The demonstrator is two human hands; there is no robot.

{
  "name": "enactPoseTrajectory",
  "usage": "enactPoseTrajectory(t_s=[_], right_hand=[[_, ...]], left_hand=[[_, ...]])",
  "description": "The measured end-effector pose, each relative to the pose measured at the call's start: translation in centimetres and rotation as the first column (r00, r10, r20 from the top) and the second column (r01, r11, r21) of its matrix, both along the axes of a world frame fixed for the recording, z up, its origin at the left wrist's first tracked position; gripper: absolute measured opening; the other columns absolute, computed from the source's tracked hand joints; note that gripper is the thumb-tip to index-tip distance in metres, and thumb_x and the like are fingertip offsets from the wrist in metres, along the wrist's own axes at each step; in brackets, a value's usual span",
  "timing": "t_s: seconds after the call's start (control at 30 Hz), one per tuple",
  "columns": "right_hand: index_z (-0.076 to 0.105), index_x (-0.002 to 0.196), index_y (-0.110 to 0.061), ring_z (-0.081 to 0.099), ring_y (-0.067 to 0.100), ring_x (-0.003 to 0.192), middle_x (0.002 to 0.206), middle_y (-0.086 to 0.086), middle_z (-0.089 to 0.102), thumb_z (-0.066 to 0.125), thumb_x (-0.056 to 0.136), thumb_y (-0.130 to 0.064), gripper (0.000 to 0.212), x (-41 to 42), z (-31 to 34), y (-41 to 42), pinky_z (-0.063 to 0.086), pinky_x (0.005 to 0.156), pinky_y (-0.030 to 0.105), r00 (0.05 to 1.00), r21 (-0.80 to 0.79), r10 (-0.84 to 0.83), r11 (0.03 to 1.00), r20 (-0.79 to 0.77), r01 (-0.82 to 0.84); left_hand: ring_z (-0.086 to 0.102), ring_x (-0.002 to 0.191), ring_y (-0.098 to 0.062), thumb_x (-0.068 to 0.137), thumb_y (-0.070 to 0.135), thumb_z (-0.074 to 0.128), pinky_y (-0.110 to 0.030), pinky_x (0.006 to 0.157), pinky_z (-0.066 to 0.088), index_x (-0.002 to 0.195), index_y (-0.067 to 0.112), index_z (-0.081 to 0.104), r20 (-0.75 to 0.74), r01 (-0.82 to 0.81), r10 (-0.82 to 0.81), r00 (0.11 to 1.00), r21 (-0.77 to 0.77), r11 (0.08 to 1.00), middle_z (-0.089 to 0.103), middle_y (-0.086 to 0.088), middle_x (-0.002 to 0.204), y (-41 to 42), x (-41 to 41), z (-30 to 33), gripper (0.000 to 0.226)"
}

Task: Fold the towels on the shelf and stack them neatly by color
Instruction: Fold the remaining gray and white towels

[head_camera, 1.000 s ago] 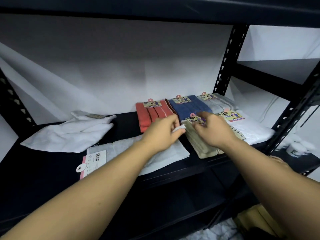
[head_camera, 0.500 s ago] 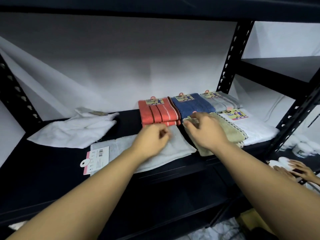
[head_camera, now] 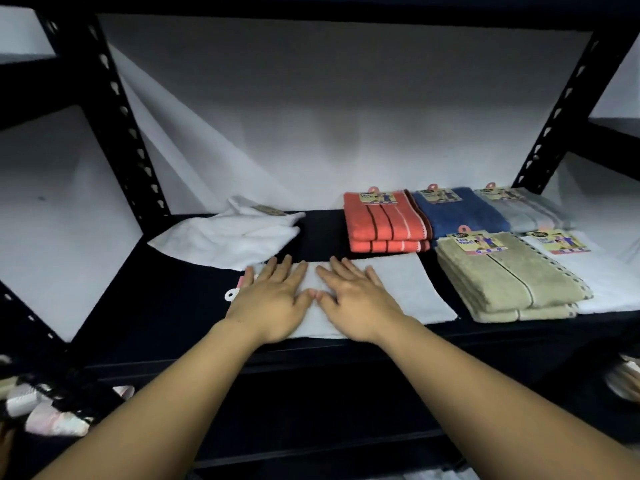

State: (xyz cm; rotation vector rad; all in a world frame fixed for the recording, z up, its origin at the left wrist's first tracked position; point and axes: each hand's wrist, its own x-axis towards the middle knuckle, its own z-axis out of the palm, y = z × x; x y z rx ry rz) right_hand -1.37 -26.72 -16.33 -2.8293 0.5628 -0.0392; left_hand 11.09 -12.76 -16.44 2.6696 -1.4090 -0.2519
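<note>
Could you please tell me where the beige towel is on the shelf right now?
In the head view the beige towel lies folded at the front right of the shelf, just in front of the blue towel and left of a white one.

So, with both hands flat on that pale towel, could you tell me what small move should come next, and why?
Probably fold it in half. The left hand and right hand press flat on the pale towel, which lies spread in one layer, while the orange towels behind it are already folded and stacked.
</note>
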Motion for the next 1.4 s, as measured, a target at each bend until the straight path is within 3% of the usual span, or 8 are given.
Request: enactPoseTrajectory(t_s=[0.17,0.4,0.57,0.73,0.97,1.13,1.27,1.4], right_hand=[[-0.003,0.162,-0.044,-0.018,0.011,0.157,0.171,-0.007,-0.015,0.019,0.095,-0.079,0.079,-3.1,0.4,-2.8,-0.012,0.126,0.051,0.986,-0.01,-0.083,0.997,-0.143,0.083],[0.003,0.166,-0.021,-0.009,0.013,0.159,0.173,-0.001,-0.009,0.023,0.105,-0.061,0.075,-5.8,0.8,-6.1,-0.006,0.127,0.044,0.967,0.025,-0.214,0.975,-0.137,0.22],[0.057,0.129,-0.003,0.039,0.039,0.141,0.145,0.021,0.045,0.052,0.098,-0.039,0.048,-6.7,1.6,-5.8,0.038,0.113,0.041,0.915,0.011,-0.399,0.917,0.068,0.399],[0.057,0.12,-0.003,0.057,0.04,0.118,0.127,0.022,0.057,0.063,0.093,-0.043,0.049,-6.5,2.5,-6.3,0.046,0.089,0.036,0.841,0.089,-0.54,0.836,-0.045,0.541],[0.057,0.094,-0.016,0.06,0.026,0.085,0.092,0.005,0.063,0.072,0.087,-0.032,0.023,-6.5,3.8,-7.5,0.039,0.061,0.032,0.86,0.274,-0.509,0.834,0.045,0.479],[0.052,0.131,-0.036,0.073,0.026,0.084,0.1,0.007,0.075,0.082,0.075,-0.006,0.07,-8.2,7.0,-9.1,0.058,0.073,0.043,0.894,0.714,-0.408,0.681,0.185,0.163],[0.068,0.106,-0.011,0.061,0.021,0.072,0.081,0.003,0.067,0.073,0.085,0.01,0.03,-9.0,10.6,-9.2,0.047,0.061,0.031,0.936,0.734,-0.271,0.679,0.226,0.019],[0.071,0.1,-0.005,0.052,0.018,0.069,0.074,0.005,0.058,0.073,0.084,0.009,0.022,-8.2,12.8,-9.2,0.04,0.059,0.025,0.945,0.716,-0.231,0.699,0.231,-0.004]], left_hand=[[-0.014,0.157,-0.016,0.094,0.078,0.014,-0.052,0.126,-0.008,0.162,0.036,-0.009,0.022,0.057,-0.058,0.998,0.042,0.997,-0.011,0.005,0.171,0.6,0.5,-0.2,0.083],[-0.016,0.157,-0.015,0.092,0.082,0.012,-0.051,0.126,-0.01,0.162,0.036,-0.011,0.01,0.06,-0.061,0.998,0.05,0.997,-0.014,0.005,0.171,0.7,0.5,-0.1,0.087],[-0.016,0.157,-0.016,0.094,0.078,0.016,-0.051,0.126,-0.011,0.162,0.035,-0.008,-0.007,0.055,-0.055,0.998,0.047,0.997,-0.013,0.005,0.171,0.7,0.3,0.1,0.084],[-0.012,0.158,-0.018,0.095,0.076,0.019,-0.052,0.126,-0.01,0.163,0.033,-0.005,0.006,0.053,-0.054,0.999,0.035,0.998,-0.008,0.003,0.172,0.2,0.4,0.0,0.084],[0.004,0.155,-0.021,0.097,0.068,0.034,-0.052,0.125,0.007,0.157,0.027,0.019,0.126,0.202,-0.189,0.974,-0.099,0.974,0.012,-0.003,0.168,0.2,0.6,0.3,0.075],[0.04,0.114,-0.007,0.097,0.059,0.049,-0.038,0.106,0.041,0.138,0.04,0.052,0.087,0.414,-0.407,0.909,-0.276,0.867,0.047,0.016,0.128,-0.3,0.4,0.7,0.045],[0.039,0.113,-0.004,0.092,0.072,0.047,-0.037,0.106,0.04,0.137,0.047,0.056,0.064,0.445,-0.446,0.892,-0.284,0.849,0.047,0.018,0.125,-1.3,-0.2,0.3,0.052],[0.036,0.114,-0.005,0.089,0.075,0.049,-0.037,0.106,0.035,0.139,0.05,0.053,0.06,0.474,-0.476,0.877,-0.258,0.842,0.042,0.017,0.123,-3.1,-1.7,0.6,0.056]])
